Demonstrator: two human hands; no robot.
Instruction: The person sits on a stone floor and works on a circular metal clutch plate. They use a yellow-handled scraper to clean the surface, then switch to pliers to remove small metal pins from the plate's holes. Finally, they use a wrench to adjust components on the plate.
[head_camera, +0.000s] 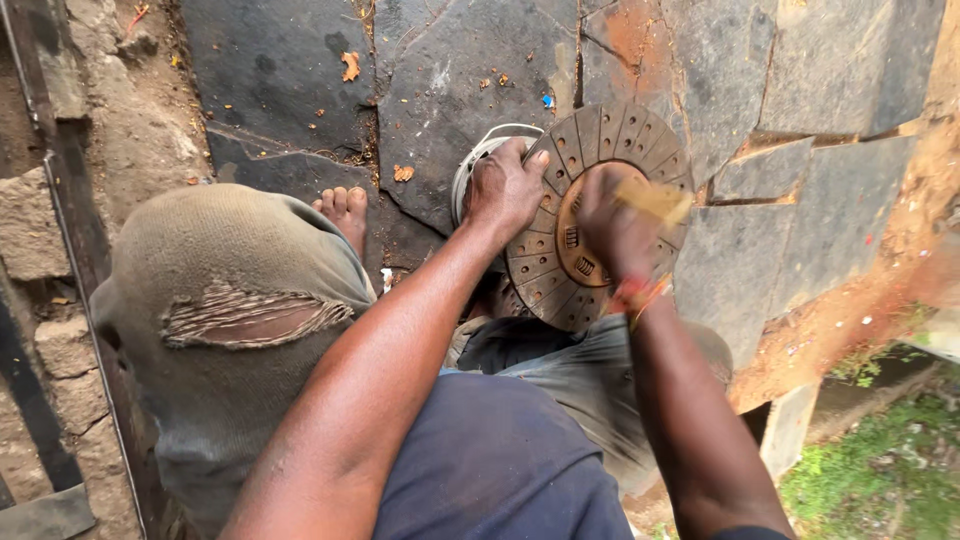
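Where blurred, right hand (612, 232) indistinct.

Outdoor roadside-type repair spot, not an indoor shop: ground is cracked slate paving (470, 70) with red dirt (880, 260) at right and grass (880, 480) lower right. Rough stone wall (40, 230) at left, bare foot (345, 212) on the slabs. Worn clutch disc (560, 255) mid-frame suggests vehicle repair.
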